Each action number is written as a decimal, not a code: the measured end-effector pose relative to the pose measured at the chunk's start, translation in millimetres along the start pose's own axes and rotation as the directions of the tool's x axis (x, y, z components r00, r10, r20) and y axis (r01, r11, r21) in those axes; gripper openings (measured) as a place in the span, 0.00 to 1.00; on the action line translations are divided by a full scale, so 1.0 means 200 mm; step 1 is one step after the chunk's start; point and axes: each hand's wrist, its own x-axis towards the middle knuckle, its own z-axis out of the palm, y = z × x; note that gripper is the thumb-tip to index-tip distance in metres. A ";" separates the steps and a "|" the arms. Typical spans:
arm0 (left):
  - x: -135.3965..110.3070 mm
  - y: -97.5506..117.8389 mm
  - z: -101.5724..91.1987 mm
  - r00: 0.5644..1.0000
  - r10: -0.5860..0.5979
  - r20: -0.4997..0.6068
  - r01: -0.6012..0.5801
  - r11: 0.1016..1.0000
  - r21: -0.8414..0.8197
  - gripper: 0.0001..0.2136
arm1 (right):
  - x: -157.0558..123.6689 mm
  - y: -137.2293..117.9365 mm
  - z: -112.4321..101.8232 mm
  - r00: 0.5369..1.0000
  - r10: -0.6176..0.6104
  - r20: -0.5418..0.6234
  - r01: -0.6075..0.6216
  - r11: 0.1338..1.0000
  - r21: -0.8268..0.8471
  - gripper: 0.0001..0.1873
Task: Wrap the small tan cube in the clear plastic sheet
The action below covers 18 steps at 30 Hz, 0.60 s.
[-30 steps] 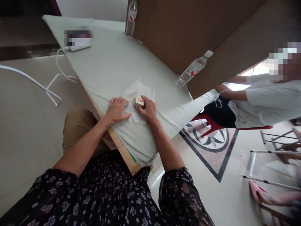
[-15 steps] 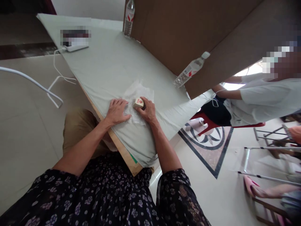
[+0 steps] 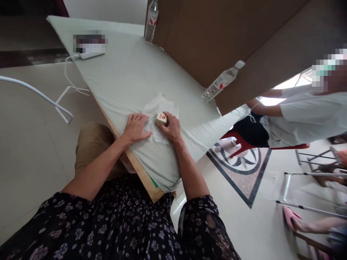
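Note:
My right hand [image 3: 171, 129] is closed around a small cream box [image 3: 161, 118] with red print on its top. Beneath the box lies a sheet of clear bubble wrap [image 3: 158, 135], spread on the cloth-covered table [image 3: 121, 68]. My left hand [image 3: 136, 128] rests flat at the left edge of the wrap, fingers spread, with nothing in its grasp. The side of the box toward my right palm is hidden by the fingers.
Large brown cardboard panels [image 3: 200, 43] stand along the table's far side, with one water bottle [image 3: 223, 81] leaning there and another bottle [image 3: 151, 21] farther back. A white power strip [image 3: 92, 53] lies at the far left. A person in a white shirt [image 3: 311, 113] sits at right.
The whole view has shifted slightly. Both hands stay in place on the wrap, and the box is still in my right hand.

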 end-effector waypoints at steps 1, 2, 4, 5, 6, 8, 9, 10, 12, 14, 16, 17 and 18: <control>0.00 0.00 0.00 1.000 -0.001 0.002 0.001 1.000 0.005 0.29 | 0.00 0.00 0.00 1.000 -0.002 0.001 0.002 1.000 0.001 0.35; 0.00 0.00 0.00 1.000 -0.002 0.005 0.002 1.000 0.012 0.29 | 0.00 0.00 0.00 1.000 -0.004 0.003 0.004 1.000 0.000 0.35; 0.00 0.00 -0.01 1.000 -0.004 0.008 0.004 1.000 0.024 0.30 | 0.00 -0.01 0.00 1.000 -0.002 0.006 0.002 1.000 -0.004 0.35; 0.00 0.00 -0.01 1.000 -0.006 0.009 0.005 1.000 0.028 0.30 | 0.00 -0.01 0.00 1.000 0.000 0.007 0.000 1.000 -0.008 0.35; 0.00 0.00 -0.01 1.000 -0.008 0.010 0.007 0.999 0.031 0.30 | 0.00 -0.01 -0.01 1.000 0.002 0.009 -0.002 1.000 -0.010 0.35; 0.00 0.00 -0.01 1.000 -0.009 0.012 0.008 0.999 0.035 0.30 | -0.01 -0.02 -0.01 1.000 0.008 0.013 -0.008 1.000 -0.012 0.35; -0.01 0.00 -0.01 1.000 -0.009 0.012 0.009 0.999 0.035 0.30 | -0.01 -0.02 -0.01 1.000 0.009 0.015 -0.009 1.000 -0.008 0.35; -0.01 0.01 -0.01 1.000 -0.009 0.012 0.009 0.999 0.034 0.30 | -0.01 -0.02 -0.01 1.000 0.008 0.016 -0.008 1.000 -0.001 0.34; 0.00 0.01 -0.01 1.000 -0.008 0.006 0.008 1.000 0.027 0.30 | -0.01 -0.02 -0.02 1.000 0.008 0.015 -0.008 1.000 0.018 0.34; 0.00 0.00 0.00 1.000 -0.006 -0.002 0.006 1.000 0.016 0.29 | 0.00 -0.02 -0.04 1.000 0.006 0.024 -0.007 0.999 0.036 0.34; 0.00 0.00 0.00 1.000 -0.001 -0.007 0.001 1.000 0.007 0.29 | 0.01 -0.01 -0.06 0.998 -0.005 0.055 0.002 0.999 0.053 0.33; 0.00 -0.01 0.00 1.000 0.000 -0.010 0.000 1.000 0.004 0.30 | 0.02 -0.01 -0.07 0.997 -0.018 0.077 0.013 0.998 0.063 0.33; 0.00 -0.01 0.00 1.000 0.000 -0.013 0.000 1.000 0.000 0.30 | 0.03 -0.01 -0.08 0.994 -0.035 0.100 0.027 0.997 0.076 0.32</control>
